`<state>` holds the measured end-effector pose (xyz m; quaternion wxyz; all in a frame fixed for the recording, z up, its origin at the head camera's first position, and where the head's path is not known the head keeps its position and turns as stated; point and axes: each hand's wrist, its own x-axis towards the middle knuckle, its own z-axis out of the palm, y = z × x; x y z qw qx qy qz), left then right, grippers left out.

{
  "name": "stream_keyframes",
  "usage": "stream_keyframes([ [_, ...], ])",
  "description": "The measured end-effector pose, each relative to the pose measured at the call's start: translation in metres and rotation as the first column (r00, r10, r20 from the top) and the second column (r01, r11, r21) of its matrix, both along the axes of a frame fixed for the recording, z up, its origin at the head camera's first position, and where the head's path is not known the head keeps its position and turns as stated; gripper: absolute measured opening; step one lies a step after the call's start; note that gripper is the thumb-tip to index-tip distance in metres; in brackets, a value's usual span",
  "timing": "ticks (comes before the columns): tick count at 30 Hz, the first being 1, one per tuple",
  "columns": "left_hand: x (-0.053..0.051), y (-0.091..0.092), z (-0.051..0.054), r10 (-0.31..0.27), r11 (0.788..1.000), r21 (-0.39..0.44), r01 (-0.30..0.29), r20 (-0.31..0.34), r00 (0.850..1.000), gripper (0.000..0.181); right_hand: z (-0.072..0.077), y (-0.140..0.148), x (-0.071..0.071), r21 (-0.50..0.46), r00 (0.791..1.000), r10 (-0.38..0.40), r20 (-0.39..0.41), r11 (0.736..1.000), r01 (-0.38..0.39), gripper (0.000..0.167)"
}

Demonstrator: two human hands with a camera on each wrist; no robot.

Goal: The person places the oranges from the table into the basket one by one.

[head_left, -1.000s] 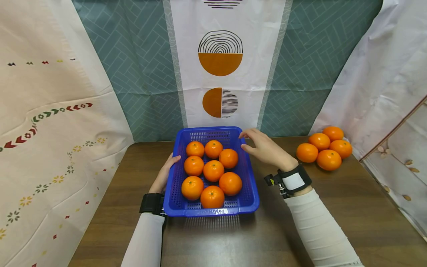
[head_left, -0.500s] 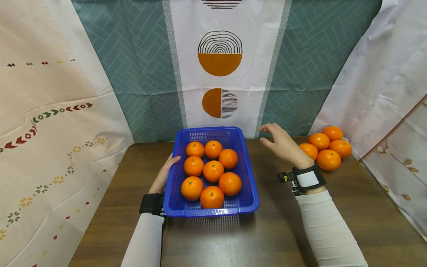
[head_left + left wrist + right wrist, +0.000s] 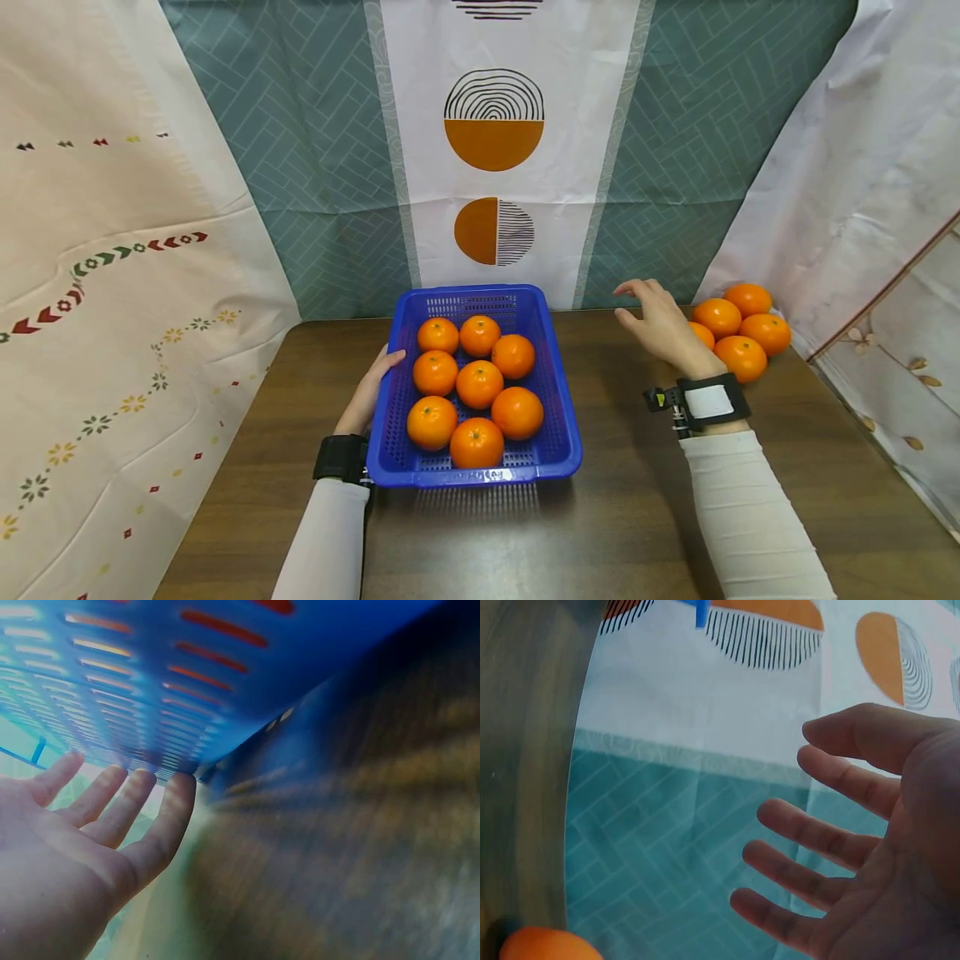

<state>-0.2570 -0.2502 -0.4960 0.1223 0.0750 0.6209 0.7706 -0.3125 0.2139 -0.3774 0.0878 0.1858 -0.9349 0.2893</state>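
A blue basket (image 3: 475,477) with several oranges (image 3: 480,384) inside stands at the middle of the table. My left hand (image 3: 367,394) holds its left side, one digit over the rim; in the left wrist view the fingers of that hand (image 3: 112,840) reach the slotted outer wall of the basket (image 3: 150,697). To the right of the basket, my empty right hand (image 3: 660,327) is spread in the air, beside several loose oranges (image 3: 740,358) and partly covering one. The right wrist view shows this hand (image 3: 855,847) with parted fingers and an orange (image 3: 551,946) low at the left.
Brown wood tabletop (image 3: 480,550) runs under everything. Behind it hangs a green and white patterned cloth (image 3: 330,167). Pale cloths stand at the left (image 3: 112,333) and at the right (image 3: 862,208), close to the loose oranges.
My right hand has moved right, from the basket's right rim towards the loose oranges, holding nothing. The left hand, the basket and its oranges look unmoved.
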Motion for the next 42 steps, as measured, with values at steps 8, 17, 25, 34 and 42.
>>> stream_keyframes([
  [8, 0.000, -0.001, -0.001, -0.003, 1.000, -0.021, 0.003, 0.002, 1.000, 0.063, -0.004, 0.024, 0.001, 0.006, 0.994, -0.104, -0.017, 0.995, 0.105, 0.033],
  [17, 0.002, -0.001, 0.001, 0.002, 1.000, -0.011, -0.002, 0.001, 1.000, 0.063, -0.022, 0.043, -0.005, 0.062, 0.975, -0.223, 0.003, 0.973, 0.222, 0.036],
  [25, 0.010, 0.002, 0.014, -0.009, 1.000, 0.018, 0.009, 0.024, 1.000, 0.064, -0.035, 0.059, -0.008, 0.101, 0.965, -0.260, 0.038, 0.962, 0.255, 0.040],
  [34, 0.011, 0.002, 0.016, -0.017, 1.000, 0.015, 0.016, 0.011, 1.000, 0.064, -0.047, 0.065, -0.010, 0.119, 0.963, -0.265, 0.044, 0.959, 0.258, 0.039],
  [42, 0.008, 0.001, 0.011, -0.017, 1.000, 0.009, 0.017, 0.000, 1.000, 0.065, -0.057, 0.071, -0.012, 0.135, 0.959, -0.279, 0.047, 0.953, 0.271, 0.042],
])
